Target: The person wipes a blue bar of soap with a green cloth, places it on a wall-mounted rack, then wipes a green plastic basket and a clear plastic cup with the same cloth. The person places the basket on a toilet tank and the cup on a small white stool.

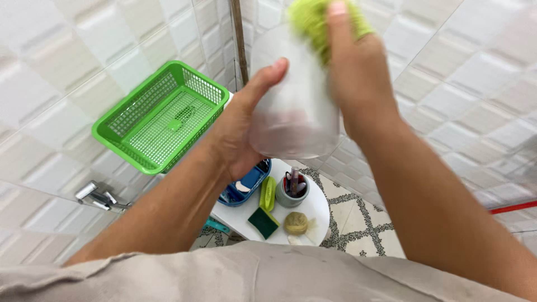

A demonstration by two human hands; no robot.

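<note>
Upper centre of the frame: the left hand (pixel 238 131) has its grip closed around a translucent white plastic container (pixel 293 103), thumb laid across its front wall. The right hand (pixel 358 67) presses a yellow-green scrubbing pad (pixel 307 19) against the container's upper part, its grip closed on the pad. Left of centre, a green plastic basket (pixel 162 114) sits tilted against the tiled wall. Lower centre, a small white desk (pixel 319 207) carries a blue tray (pixel 249 184), a grey cup of utensils (pixel 292 193), a green sponge (pixel 263 222) and a tan scouring ball (pixel 295 222). A metal tap (pixel 98 196) shows at lower left.
</note>
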